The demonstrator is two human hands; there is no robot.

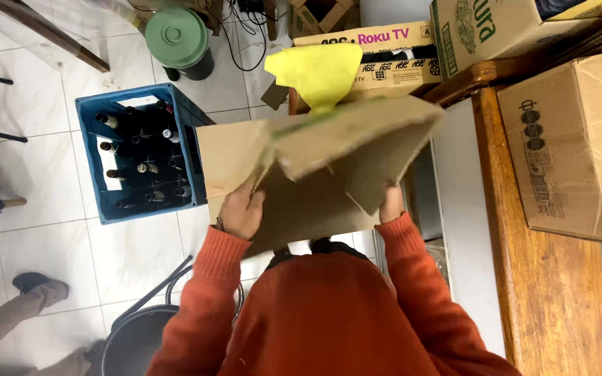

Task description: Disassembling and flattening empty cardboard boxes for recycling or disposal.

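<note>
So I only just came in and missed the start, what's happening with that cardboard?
A person in an orange sweater holds an open brown cardboard box up in front of them, the left hand gripping its left side and the right hand its right. The flaps hang loose and look blurred. Beside it on the tiled floor stands a blue crate of bottles; a yellow cloth lies on boxes beyond.

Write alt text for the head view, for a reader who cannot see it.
A person in an orange sweater holds an open brown cardboard box with the left hand and right hand gripping its sides. A blue plastic crate of dark bottles stands on the white tiled floor nearby.
</note>
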